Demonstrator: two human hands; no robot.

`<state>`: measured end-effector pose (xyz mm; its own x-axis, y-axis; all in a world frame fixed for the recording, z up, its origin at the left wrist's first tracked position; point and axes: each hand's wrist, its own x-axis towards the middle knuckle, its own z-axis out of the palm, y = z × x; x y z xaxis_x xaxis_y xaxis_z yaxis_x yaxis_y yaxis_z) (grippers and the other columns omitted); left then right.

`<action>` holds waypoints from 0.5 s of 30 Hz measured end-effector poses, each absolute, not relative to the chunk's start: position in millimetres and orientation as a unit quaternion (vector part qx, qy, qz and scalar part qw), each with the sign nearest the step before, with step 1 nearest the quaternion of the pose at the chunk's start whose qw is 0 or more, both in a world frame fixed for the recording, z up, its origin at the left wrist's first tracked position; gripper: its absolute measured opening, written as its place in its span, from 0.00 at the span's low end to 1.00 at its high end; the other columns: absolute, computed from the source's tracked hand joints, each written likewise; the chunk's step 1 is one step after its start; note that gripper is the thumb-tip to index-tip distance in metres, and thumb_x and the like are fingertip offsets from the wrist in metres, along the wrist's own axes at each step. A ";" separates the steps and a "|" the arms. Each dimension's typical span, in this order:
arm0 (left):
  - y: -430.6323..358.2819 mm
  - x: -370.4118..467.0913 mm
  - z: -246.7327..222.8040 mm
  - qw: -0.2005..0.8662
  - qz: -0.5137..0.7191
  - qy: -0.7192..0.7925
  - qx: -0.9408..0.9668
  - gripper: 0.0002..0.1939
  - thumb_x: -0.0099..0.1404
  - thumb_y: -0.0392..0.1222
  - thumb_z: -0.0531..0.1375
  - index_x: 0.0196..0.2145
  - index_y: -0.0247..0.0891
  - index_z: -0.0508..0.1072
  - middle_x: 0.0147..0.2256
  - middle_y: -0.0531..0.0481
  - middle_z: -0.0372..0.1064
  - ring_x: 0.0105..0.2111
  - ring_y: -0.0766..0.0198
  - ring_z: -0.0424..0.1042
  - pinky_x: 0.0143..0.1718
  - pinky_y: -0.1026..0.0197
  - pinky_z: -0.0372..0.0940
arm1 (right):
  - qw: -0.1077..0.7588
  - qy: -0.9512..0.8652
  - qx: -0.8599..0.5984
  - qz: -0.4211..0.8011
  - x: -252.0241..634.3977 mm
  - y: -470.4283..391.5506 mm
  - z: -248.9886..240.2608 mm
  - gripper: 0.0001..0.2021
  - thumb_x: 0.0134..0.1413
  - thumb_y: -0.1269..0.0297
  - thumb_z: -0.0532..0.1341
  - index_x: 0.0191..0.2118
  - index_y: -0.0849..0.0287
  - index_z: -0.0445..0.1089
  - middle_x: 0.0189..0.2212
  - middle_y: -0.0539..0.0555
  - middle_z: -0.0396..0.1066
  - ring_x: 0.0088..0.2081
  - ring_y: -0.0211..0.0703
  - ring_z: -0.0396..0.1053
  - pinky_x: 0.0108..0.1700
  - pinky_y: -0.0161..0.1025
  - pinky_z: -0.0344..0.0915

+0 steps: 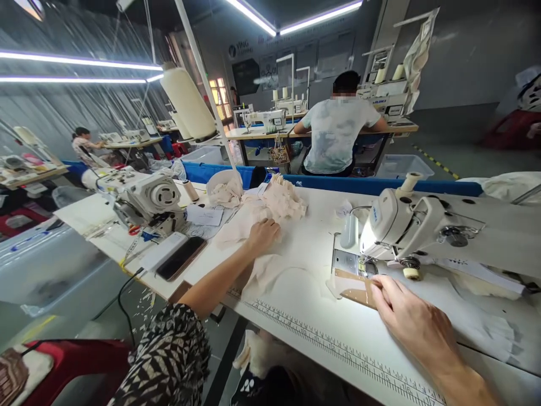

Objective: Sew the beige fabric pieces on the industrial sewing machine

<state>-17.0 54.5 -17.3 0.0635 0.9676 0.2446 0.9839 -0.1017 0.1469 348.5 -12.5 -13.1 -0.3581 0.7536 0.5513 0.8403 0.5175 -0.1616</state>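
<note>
Right hand (416, 316) pinched brown piece (359, 292) beside sewing machine (382, 225) needle area, long axis slanting far-left to near-right. Left hand (264, 234) lay on pale cloth (236, 227), grip unclear. White table (319, 211) bore printed ruler (325, 343); coworker (338, 135) sat beyond.

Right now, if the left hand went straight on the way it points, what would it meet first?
The left hand would probably meet the bunched pale cloth just ahead of it, though the exact gap is hard to judge.
</note>
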 end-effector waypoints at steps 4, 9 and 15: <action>52.8 -22.9 -31.4 0.010 -0.194 -0.680 -0.707 0.10 0.75 0.38 0.58 0.38 0.39 0.79 0.40 0.44 0.81 0.44 0.56 0.79 0.42 0.60 0.67 | 0.330 -0.859 -0.380 -0.097 354.2 -12.3 -18.2 0.12 0.72 0.63 0.52 0.48 0.52 0.73 0.41 0.57 0.81 0.39 0.55 0.82 0.36 0.51 0.78; 60.9 -51.8 -7.5 0.001 -0.291 -0.696 -0.657 0.16 0.78 0.39 0.50 0.40 0.37 0.77 0.38 0.46 0.81 0.36 0.62 0.79 0.38 0.65 0.65 | 0.324 -0.901 -0.278 -0.078 351.0 -15.3 -16.4 0.13 0.70 0.68 0.56 0.52 0.48 0.75 0.47 0.54 0.82 0.46 0.53 0.81 0.45 0.50 0.80; 15.2 -36.3 47.7 -0.157 -0.398 -0.608 -0.669 0.18 0.75 0.52 0.54 0.33 0.38 0.74 0.26 0.51 0.76 0.23 0.66 0.69 0.29 0.66 0.64 | 0.267 -0.912 -0.300 -0.087 353.1 -20.6 -22.7 0.15 0.71 0.69 0.55 0.46 0.52 0.79 0.48 0.57 0.82 0.45 0.53 0.79 0.45 0.49 0.77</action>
<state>-36.3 15.2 47.7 -0.0563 0.9384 0.3410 0.6892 -0.2106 0.6933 353.1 -20.6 -22.7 -0.6779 0.5009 0.5381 0.5932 0.8050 -0.0021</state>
